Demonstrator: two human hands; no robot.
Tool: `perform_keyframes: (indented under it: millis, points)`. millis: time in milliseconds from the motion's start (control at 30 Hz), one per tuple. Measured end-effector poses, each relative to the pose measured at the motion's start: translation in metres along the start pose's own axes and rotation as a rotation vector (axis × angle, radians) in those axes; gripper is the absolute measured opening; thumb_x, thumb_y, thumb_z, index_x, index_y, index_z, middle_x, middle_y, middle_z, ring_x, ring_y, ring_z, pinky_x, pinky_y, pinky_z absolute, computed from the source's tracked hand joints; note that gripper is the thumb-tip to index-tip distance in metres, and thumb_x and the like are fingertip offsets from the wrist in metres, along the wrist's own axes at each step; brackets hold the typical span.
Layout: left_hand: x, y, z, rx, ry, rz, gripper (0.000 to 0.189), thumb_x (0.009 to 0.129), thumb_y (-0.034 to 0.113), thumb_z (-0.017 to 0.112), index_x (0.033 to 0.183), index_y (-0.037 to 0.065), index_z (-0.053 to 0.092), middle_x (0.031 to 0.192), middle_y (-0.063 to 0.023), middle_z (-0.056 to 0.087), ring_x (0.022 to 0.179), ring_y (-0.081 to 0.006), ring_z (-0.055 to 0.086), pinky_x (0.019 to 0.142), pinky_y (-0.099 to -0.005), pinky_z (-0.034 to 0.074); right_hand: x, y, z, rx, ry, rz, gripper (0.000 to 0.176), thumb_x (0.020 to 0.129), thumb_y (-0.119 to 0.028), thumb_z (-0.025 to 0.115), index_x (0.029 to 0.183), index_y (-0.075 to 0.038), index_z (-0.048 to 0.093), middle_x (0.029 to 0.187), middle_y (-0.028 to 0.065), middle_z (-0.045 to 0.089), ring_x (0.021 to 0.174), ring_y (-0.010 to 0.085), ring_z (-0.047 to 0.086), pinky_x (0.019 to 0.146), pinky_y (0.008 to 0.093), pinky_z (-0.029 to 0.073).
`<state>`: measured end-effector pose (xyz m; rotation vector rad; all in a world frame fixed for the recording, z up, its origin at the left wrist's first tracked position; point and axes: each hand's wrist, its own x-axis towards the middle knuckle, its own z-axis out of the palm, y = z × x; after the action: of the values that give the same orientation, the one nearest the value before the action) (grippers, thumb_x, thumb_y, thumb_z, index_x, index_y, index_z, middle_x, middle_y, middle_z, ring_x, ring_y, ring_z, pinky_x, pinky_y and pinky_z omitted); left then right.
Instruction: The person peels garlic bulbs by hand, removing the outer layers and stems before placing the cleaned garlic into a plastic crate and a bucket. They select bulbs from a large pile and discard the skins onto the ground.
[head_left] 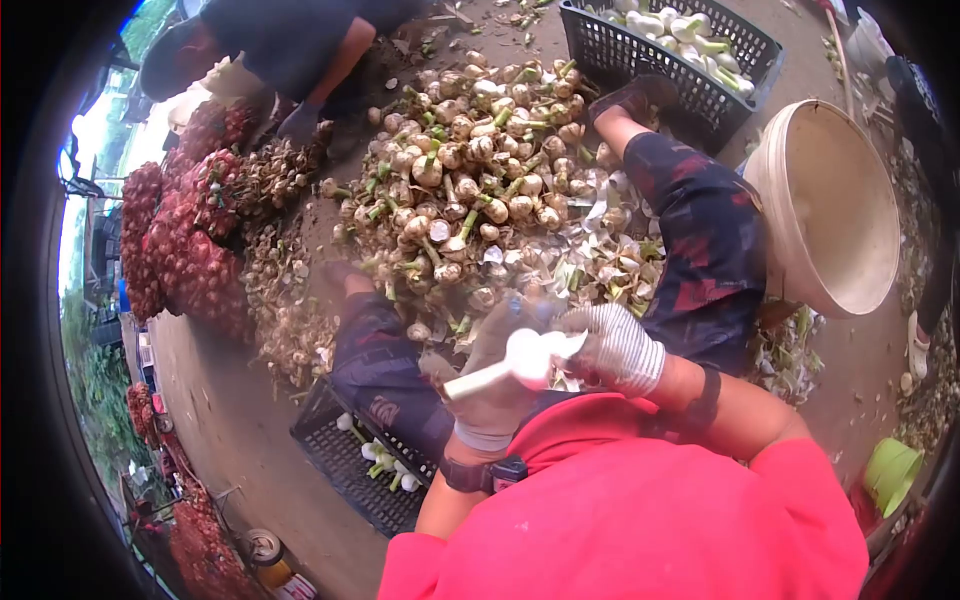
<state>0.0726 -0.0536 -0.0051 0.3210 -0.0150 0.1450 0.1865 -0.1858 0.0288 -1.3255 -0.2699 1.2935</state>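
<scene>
Both my hands wear pale work gloves, close together above my lap. In my left hand [490, 385] lies a white garlic bulb [527, 358] with its stem pointing to the lower left. My right hand [615, 350] pinches a whitish strip of skin at the right side of the bulb. Beyond the hands, between my legs, a large heap of unpeeled garlic [470, 160] with green stems spreads over the ground. Loose peeled skins [610, 255] lie at its near right edge.
Black crates with cleaned garlic stand at the upper right [680, 70] and lower left [350, 470]. A round tub [835, 210] is at the right. Red net sacks [190, 240] lie left, beside a bending co-worker [270, 45]. A green bucket [890, 475] stands lower right.
</scene>
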Motion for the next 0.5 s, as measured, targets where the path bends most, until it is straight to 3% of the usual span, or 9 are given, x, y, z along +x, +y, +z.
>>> perform_keyframes:
  millis: [67,133,200,267,333,367,400,467,500]
  points:
    - [0.003,-0.005,-0.002,0.144,0.266,0.040,0.113,0.060,0.087,0.048,0.141,0.011,0.032,0.143,-0.0170,0.033,0.130,-0.0364,0.033,0.106,-0.0496,0.029,0.007,0.006,0.000,0.212,0.098,0.086,0.021,0.085,-0.018,0.056,0.073,-0.002,0.061,0.055,0.0023,0.053,0.043,0.0079,0.046,0.038,0.0246,0.035]
    - [0.006,-0.006,-0.003,0.094,0.283,0.036,0.121,0.054,0.090,0.048,0.142,0.010,0.028,0.143,-0.0162,0.033,0.128,-0.0364,0.034,0.104,-0.0479,0.031,0.011,0.003,0.000,0.210,0.135,0.114,0.019,0.085,-0.015,0.053,0.075,-0.001,0.062,0.055,0.0026,0.054,0.043,0.0082,0.047,0.038,0.0253,0.037]
    - [0.013,-0.010,0.002,0.189,0.336,0.096,0.119,0.051,0.092,0.044,0.137,0.010,0.038,0.128,-0.0178,0.046,0.119,-0.0358,0.042,0.102,-0.0461,0.034,0.012,0.003,0.002,0.116,0.116,0.105,0.018,0.084,-0.014,0.052,0.075,-0.002,0.062,0.055,0.0026,0.054,0.043,0.0084,0.047,0.039,0.0253,0.037]
    - [0.011,-0.001,-0.009,0.260,0.510,0.018,0.086,0.073,0.073,0.054,0.123,0.004,0.049,0.104,-0.0133,0.057,0.102,-0.0270,0.053,0.092,-0.0428,0.043,0.011,0.005,0.003,-0.127,0.062,0.015,0.019,0.082,-0.014,0.049,0.078,-0.001,0.063,0.056,0.0026,0.055,0.045,0.0084,0.048,0.041,0.0243,0.039]
    - [0.013,0.013,-0.017,0.256,0.565,-0.094,0.062,0.085,0.058,0.051,0.109,0.001,0.056,0.088,-0.0088,0.060,0.087,-0.0237,0.058,0.082,-0.0405,0.048,0.017,0.018,0.003,-0.124,-0.046,-0.062,0.018,0.081,-0.015,0.051,0.078,-0.002,0.063,0.057,0.0022,0.056,0.046,0.0086,0.049,0.042,0.0239,0.039]
    - [0.014,0.013,-0.011,0.168,0.722,-0.110,0.045,0.092,0.044,0.050,0.098,0.000,0.059,0.079,-0.0058,0.059,0.075,-0.0211,0.060,0.071,-0.0365,0.051,0.020,0.021,0.001,-0.123,-0.052,-0.064,0.018,0.081,-0.015,0.051,0.078,-0.002,0.063,0.057,0.0022,0.056,0.046,0.0086,0.049,0.042,0.0239,0.039]
    - [0.013,0.012,-0.015,0.169,0.724,-0.112,0.045,0.092,0.044,0.050,0.098,0.000,0.059,0.079,-0.0058,0.059,0.075,-0.0211,0.060,0.071,-0.0365,0.051,0.022,0.024,-0.002,-0.057,-0.105,-0.103,0.018,0.081,-0.016,0.053,0.080,-0.002,0.063,0.060,0.0033,0.057,0.047,0.0093,0.050,0.042,0.0234,0.039]
    - [0.010,0.006,-0.025,0.839,0.769,0.168,0.041,0.093,0.040,0.049,0.098,0.000,0.059,0.081,-0.0059,0.061,0.070,-0.0197,0.060,0.065,-0.0337,0.051,0.020,0.017,-0.003,0.010,-0.154,-0.133,0.017,0.080,-0.017,0.055,0.082,-0.002,0.063,0.062,0.0044,0.059,0.049,0.0100,0.052,0.043,0.0230,0.040]
    - [0.009,0.008,-0.028,0.929,0.726,0.211,0.039,0.094,0.036,0.049,0.100,-0.001,0.059,0.084,-0.0069,0.063,0.072,-0.0189,0.061,0.068,-0.0316,0.051,0.016,0.010,-0.004,0.305,-0.216,0.007,0.017,0.080,-0.017,0.057,0.084,-0.002,0.063,0.066,0.0057,0.060,0.051,0.0108,0.053,0.044,0.0228,0.041]
